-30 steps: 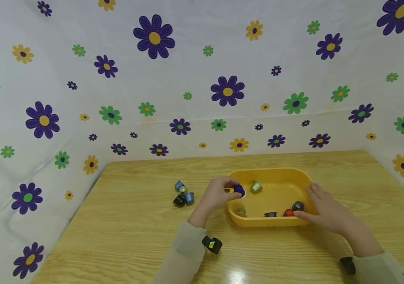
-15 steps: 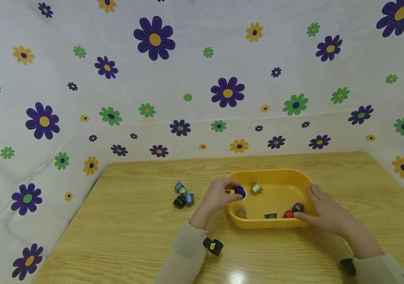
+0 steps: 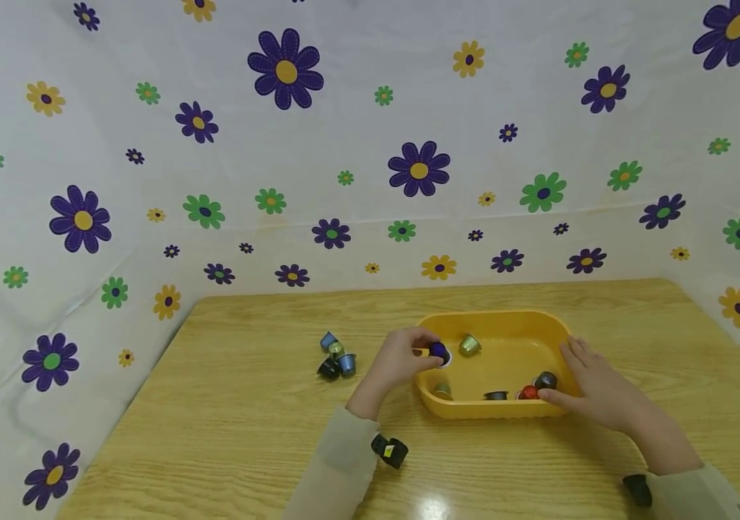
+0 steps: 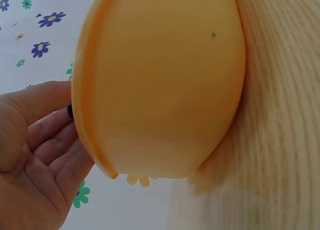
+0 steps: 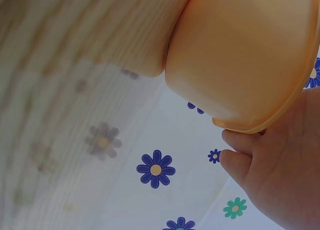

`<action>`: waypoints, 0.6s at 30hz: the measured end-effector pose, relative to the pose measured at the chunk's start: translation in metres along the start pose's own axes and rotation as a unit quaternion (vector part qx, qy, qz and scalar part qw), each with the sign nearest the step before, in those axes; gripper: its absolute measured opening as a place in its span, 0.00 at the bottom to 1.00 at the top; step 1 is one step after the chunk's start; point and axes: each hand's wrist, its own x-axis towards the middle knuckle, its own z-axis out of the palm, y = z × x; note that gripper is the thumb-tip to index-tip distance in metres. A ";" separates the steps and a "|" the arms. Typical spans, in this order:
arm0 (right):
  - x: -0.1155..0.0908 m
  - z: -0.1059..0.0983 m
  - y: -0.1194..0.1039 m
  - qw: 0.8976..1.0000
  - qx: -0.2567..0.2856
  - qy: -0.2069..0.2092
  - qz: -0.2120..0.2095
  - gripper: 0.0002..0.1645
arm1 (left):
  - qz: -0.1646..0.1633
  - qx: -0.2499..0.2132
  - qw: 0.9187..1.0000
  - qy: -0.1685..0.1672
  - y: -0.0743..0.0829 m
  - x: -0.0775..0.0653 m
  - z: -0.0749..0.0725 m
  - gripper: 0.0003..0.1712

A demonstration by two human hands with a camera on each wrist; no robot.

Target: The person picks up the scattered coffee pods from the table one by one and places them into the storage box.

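Note:
In the head view, my left hand (image 3: pixel 401 357) pinches a dark blue coffee capsule (image 3: pixel 437 351) between thumb and fingers, over the left end of a yellow plastic tub (image 3: pixel 493 410). The left wrist view shows this hand (image 4: pixel 42 140) at the tub's rim (image 4: pixel 82 90), with the capsule mostly hidden behind it. My right hand (image 3: pixel 606 390) rests on the tub's right end, fingers extended along the rim and thumb reaching over the near corner. Inside lie a light green capsule (image 3: pixel 470 344), an olive capsule (image 3: pixel 443 391), a dark grey capsule (image 3: pixel 496 395), a red capsule (image 3: pixel 529 392) and a black capsule (image 3: pixel 546 380).
Left of the tub, several capsules sit in a cluster on the wooden table (image 3: pixel 227 433): blue capsules (image 3: pixel 346 364), a green capsule (image 3: pixel 336 349) and a black capsule (image 3: pixel 328 369). A flower-print sheet (image 3: pixel 357 130) rises behind the table and along both sides.

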 end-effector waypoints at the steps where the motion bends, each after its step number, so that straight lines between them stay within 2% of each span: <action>1: 0.000 0.000 0.000 1.000 0.001 0.000 0.000 0.55 | -0.001 0.000 1.000 0.000 0.000 0.000 0.000 0.16; 18: 0.000 0.000 -0.001 1.000 0.001 0.000 0.002 0.55 | -0.011 -0.008 1.000 -0.008 -0.002 0.002 0.000 0.16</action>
